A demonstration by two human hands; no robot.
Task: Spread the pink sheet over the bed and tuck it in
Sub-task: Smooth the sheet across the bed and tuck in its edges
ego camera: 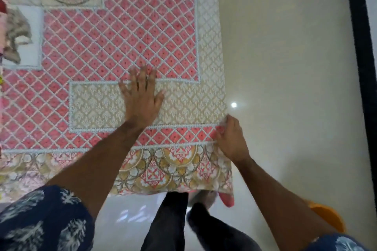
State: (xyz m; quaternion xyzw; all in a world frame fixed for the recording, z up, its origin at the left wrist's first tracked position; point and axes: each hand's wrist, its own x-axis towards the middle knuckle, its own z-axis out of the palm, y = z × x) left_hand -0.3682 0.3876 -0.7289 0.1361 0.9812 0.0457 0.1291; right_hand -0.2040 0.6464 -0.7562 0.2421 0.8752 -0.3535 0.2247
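The pink sheet (122, 36), patterned with a white lattice and beige panels, lies flat across the bed and fills the upper left of the view. Its floral border (163, 171) hangs down over the near edge. My left hand (141, 96) lies palm down on a beige panel, fingers straight and spread. My right hand (229, 138) is at the near right corner of the bed, its fingers curled round the sheet's edge there. The mattress under the sheet is hidden.
Pale tiled floor (285, 67) lies to the right of the bed and below it. A dark strip (361, 67) runs along the far right. An orange object (328, 218) sits on the floor behind my right forearm. Crumpled cloth (16, 32) lies at the sheet's left edge.
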